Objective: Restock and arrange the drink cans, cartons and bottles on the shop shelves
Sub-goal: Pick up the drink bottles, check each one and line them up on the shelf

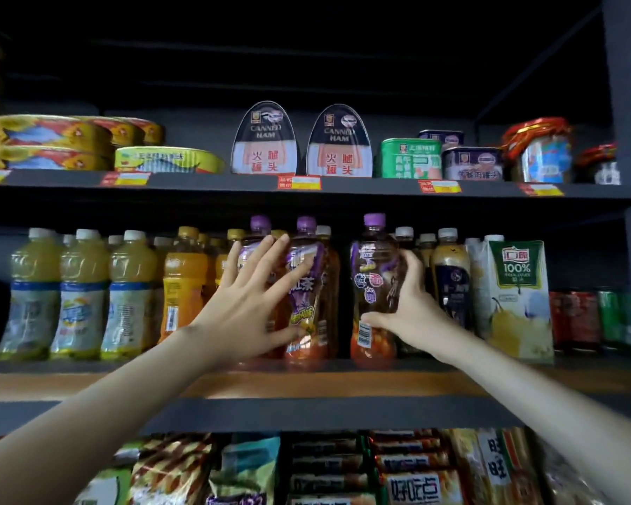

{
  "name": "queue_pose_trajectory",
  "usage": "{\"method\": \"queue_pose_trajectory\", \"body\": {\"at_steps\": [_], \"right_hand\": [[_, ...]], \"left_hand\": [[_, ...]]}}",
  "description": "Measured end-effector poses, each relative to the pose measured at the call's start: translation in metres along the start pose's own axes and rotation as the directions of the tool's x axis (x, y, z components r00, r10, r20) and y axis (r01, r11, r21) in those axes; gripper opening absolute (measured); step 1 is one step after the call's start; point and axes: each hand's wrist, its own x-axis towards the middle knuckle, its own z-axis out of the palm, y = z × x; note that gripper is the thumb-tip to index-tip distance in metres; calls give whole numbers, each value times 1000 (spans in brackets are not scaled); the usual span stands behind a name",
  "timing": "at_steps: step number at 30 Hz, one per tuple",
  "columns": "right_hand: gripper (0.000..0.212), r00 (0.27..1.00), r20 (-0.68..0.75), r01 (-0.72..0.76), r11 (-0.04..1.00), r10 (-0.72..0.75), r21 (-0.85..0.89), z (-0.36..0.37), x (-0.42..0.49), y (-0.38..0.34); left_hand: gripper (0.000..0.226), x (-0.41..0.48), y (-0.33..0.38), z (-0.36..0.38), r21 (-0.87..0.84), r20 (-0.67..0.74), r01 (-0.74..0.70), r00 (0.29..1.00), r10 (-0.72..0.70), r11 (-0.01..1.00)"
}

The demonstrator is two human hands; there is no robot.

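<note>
On the middle shelf [306, 384] stand three purple-capped tea bottles. My right hand [403, 308] grips the rightmost tea bottle [374, 286] from its right side, upright at the shelf's front. My left hand [250, 297] lies flat, fingers spread, against the two left tea bottles [308, 286]; the leftmost one is mostly hidden behind my fingers. A dark gap separates the held bottle from those two.
Left of the tea are orange-juice bottles [183, 282] and pale yellow drink bottles [82, 293]. To the right stand dark coffee bottles [450, 275], a juice carton [514, 297] and drink cans [594, 315]. Tinned food fills the upper shelf [372, 185]; snack packs lie below.
</note>
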Motion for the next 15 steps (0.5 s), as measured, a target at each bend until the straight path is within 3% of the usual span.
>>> {"method": "queue_pose_trajectory", "body": {"at_steps": [10, 15], "right_hand": [[125, 999, 49, 0, 939, 18, -343, 22, 30, 9], [132, 981, 178, 184, 662, -78, -726, 15, 24, 7]], "left_hand": [[95, 14, -4, 33, 41, -95, -138, 985, 141, 990], [97, 16, -10, 29, 116, -69, -234, 968, 243, 965]]}}
